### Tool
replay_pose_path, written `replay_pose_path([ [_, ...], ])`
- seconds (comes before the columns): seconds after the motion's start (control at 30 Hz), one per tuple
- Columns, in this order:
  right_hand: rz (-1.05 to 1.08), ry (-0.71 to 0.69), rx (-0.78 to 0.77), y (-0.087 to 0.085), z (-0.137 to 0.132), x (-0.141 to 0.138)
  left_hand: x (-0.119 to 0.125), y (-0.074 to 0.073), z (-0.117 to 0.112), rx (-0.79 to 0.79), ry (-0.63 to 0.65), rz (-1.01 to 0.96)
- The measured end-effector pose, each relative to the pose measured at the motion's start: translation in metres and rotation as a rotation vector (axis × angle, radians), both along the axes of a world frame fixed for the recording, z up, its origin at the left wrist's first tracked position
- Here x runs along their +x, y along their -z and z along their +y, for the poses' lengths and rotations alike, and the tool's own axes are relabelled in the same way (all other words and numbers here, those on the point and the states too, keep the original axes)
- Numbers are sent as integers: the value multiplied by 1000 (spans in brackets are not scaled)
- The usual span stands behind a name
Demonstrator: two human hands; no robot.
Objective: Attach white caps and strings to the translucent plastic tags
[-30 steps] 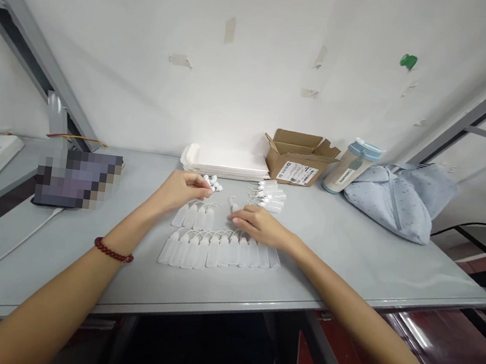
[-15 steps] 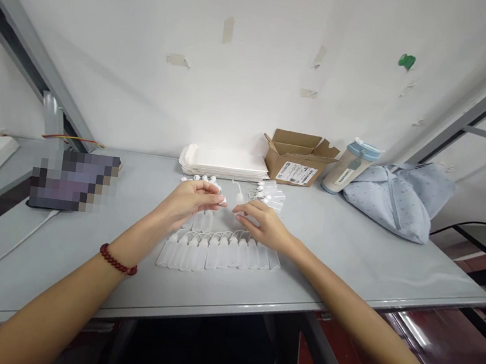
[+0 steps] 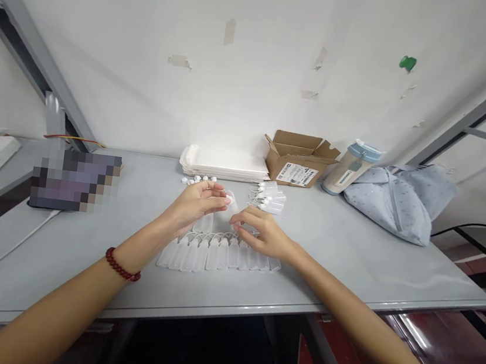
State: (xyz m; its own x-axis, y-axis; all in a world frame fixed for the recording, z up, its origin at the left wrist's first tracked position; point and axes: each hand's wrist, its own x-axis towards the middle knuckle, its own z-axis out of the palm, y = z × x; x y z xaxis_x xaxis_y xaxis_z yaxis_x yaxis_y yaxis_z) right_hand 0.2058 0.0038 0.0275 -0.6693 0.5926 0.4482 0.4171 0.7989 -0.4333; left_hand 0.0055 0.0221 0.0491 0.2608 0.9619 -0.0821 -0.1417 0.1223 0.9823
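My left hand (image 3: pixel 193 205) has thumb and fingertips pressed together on a small white cap (image 3: pixel 228 200). My right hand (image 3: pixel 266 232) pinches, between thumb and forefinger, the lower end of a translucent tube (image 3: pixel 230 211), its other fingers curled. The tube stands tilted between the hands, upper end at the cap. From my remote post the clear plastic blurs against the grey table (image 3: pixel 340 253), so I cannot certify whether the cap is seated on it.

I take the held tube as the clock's centre, twelve toward the wall. At six o'clock, a row of tubes (image 3: pixel 213 254) lies side by side, white cords looped at their tops. At eight, a shorter group (image 3: pixel 203 223) lies partly hidden behind the left hand. Loose caps (image 3: pixel 197 180) sit at ten to eleven, just beyond the left fingers. At two, a cluster of tubes (image 3: pixel 273 199) lies sideways.

Farther out, I record a white stack (image 3: pixel 227 165) at twelve, an open cardboard box (image 3: pixel 298 168) between one and two, a blue-lidded bottle (image 3: pixel 349 170) leaning near two, and a pale blue cloth bag (image 3: pixel 389 200) beside it toward three. At nine lies a pixel-masked device (image 3: pixel 75 180) with a white cable (image 3: pixel 51 216).
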Motion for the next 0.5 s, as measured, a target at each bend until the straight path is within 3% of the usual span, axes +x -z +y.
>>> replay_pose_path([
  [0.17,8,-34,-8,0,-1,-1,0,0,0,43,79,18],
  [0.5,47,-25,-52,-5,-4,1,-2,2,3,21,86,22],
])
